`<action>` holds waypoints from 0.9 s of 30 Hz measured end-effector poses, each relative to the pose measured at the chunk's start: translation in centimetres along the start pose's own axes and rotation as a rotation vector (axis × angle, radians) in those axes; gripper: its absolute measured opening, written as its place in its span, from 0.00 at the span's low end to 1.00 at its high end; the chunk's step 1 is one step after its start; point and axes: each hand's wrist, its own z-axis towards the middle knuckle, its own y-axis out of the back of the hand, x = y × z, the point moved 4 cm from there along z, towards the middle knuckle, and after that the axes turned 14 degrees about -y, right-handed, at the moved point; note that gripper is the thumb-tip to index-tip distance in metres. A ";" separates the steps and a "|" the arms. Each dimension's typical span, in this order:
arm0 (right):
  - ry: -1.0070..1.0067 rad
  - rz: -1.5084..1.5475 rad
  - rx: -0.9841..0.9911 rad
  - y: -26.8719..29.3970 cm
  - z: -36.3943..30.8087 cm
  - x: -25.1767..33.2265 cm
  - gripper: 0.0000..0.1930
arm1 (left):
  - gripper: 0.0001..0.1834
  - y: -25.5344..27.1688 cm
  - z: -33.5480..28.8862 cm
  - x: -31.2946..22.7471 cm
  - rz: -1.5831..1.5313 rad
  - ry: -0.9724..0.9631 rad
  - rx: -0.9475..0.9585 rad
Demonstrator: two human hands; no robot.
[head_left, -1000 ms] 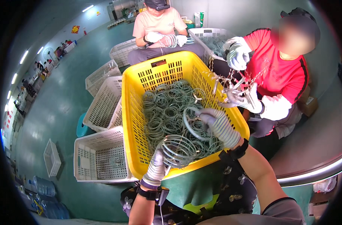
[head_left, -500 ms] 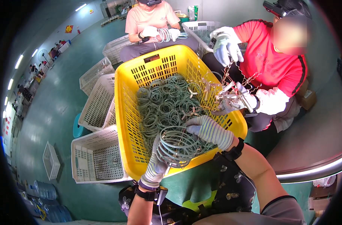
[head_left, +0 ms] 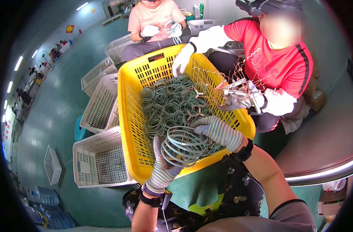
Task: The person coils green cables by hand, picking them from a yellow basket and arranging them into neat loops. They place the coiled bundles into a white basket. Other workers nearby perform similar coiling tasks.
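Note:
A loose bundle of thin grey-green rings (head_left: 181,155) is in front of me, above the near end of a yellow slotted basket (head_left: 127,116). My left hand (head_left: 163,172), in a striped knit glove, holds the bundle from below and the left, thumb up along its side. At the bundle's upper right is my right hand (head_left: 219,131), gloved alike, its fingers bent and pinched together; their tips are partly hidden among the rings. A heap of similar rings (head_left: 170,98) fills the basket, with a few copper-coloured ends showing.
Across the basket at right, a person in red (head_left: 277,65) reaches one gloved hand inside and holds metal clamps and wavy strips (head_left: 242,92). Another person (head_left: 157,19) handles rings at the back. White crates (head_left: 101,158) line the left side. A grey table (head_left: 319,154) stands at right.
The co-worker in red has moved one hand from above the strips to the basket's far part. My ring bundle has tilted and fanned slightly; both my hands stay nearly in place.

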 end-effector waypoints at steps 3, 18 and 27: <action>-0.008 0.116 0.010 0.2 -0.5 0.0 0.17 | 0.65 0.5 -0.1 0.6 0.012 0.007 -0.032; -0.013 0.124 0.155 0.6 -2.5 -0.3 0.24 | 0.59 3.2 0.0 2.6 -0.024 0.125 -0.241; 0.041 -0.168 0.196 1.6 -3.4 1.0 0.24 | 0.58 2.6 0.2 1.4 0.012 0.063 -0.172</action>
